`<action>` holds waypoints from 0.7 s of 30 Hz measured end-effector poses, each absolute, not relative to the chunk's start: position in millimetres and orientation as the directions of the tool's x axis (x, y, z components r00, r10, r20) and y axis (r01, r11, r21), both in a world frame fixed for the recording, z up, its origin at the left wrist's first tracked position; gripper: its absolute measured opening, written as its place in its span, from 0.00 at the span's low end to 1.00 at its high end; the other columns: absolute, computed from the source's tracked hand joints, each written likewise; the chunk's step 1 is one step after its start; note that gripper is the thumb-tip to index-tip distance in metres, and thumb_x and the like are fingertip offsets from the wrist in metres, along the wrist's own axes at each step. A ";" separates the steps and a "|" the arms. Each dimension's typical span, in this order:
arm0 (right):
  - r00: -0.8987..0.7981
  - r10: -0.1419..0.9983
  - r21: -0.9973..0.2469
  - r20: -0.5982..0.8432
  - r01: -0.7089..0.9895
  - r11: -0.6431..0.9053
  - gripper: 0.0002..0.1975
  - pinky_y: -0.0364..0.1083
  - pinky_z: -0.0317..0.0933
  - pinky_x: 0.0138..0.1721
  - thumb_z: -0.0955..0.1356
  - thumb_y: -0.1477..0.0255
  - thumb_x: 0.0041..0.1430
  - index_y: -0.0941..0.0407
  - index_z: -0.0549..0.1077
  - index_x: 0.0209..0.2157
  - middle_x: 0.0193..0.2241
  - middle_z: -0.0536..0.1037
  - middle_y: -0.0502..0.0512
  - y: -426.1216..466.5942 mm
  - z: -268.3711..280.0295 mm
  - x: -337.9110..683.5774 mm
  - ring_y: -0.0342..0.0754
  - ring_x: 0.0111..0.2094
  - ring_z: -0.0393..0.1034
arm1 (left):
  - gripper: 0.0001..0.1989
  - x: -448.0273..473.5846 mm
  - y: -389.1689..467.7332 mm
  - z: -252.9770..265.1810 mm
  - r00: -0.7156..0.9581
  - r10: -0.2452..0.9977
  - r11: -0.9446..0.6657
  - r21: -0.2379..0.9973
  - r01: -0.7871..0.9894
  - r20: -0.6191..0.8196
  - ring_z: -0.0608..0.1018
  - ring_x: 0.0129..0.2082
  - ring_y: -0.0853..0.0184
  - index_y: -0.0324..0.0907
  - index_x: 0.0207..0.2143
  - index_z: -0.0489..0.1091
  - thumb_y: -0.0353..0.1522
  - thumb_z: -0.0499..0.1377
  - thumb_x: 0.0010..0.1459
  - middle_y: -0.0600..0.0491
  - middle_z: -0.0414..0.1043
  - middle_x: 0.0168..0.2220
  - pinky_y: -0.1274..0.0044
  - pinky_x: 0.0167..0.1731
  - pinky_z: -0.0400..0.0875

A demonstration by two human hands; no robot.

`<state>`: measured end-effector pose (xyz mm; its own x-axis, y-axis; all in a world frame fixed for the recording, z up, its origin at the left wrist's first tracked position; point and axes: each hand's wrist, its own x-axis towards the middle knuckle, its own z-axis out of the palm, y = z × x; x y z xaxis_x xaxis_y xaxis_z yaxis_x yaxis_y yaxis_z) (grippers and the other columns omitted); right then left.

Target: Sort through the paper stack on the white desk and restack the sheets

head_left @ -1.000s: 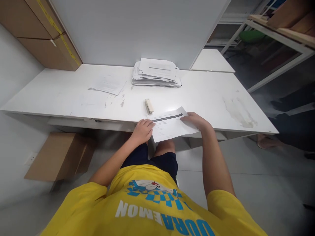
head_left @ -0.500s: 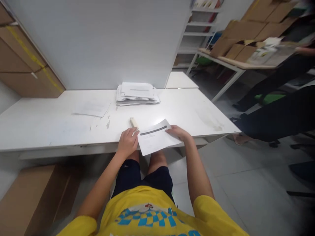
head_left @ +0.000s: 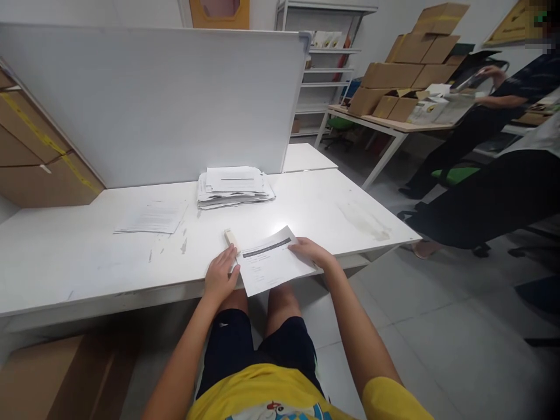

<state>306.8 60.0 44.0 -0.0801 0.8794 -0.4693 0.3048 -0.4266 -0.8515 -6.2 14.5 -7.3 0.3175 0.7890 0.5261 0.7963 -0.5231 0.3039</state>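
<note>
A printed sheet of paper with a dark band across its top is tilted over the front edge of the desk. My right hand pinches its right side, thumb on top and the other fingers underneath. At the sheet's upper left corner lies a small cream oblong tool, which looks like a stapler. My left hand has its curled fingers over the near end of this tool, its thumb close to the sheet's left edge. The fingers hide that end and where it meets the paper.
A thick stack of papers stands behind the tool, and a thinner pile of sheets lies left on the white desk. A whiteboard and cardboard boxes border it. Other people are at the right.
My view has tilted up and shifted, so more of the room shows. Both hands keep their places at the sheet and the cream tool, with little visible movement.
</note>
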 end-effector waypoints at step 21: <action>-0.158 0.953 -0.963 -0.258 0.119 -0.241 0.23 0.50 0.66 0.42 0.70 0.60 0.44 0.60 0.76 0.40 0.35 0.81 0.60 68.6 7.7 293.2 0.57 0.39 0.76 | 0.17 -28.9 45.0 -4.6 0.395 0.587 -0.597 0.049 0.801 0.707 0.82 0.42 0.58 0.42 0.46 0.77 0.31 0.49 0.66 0.46 0.80 0.48 0.66 0.40 0.80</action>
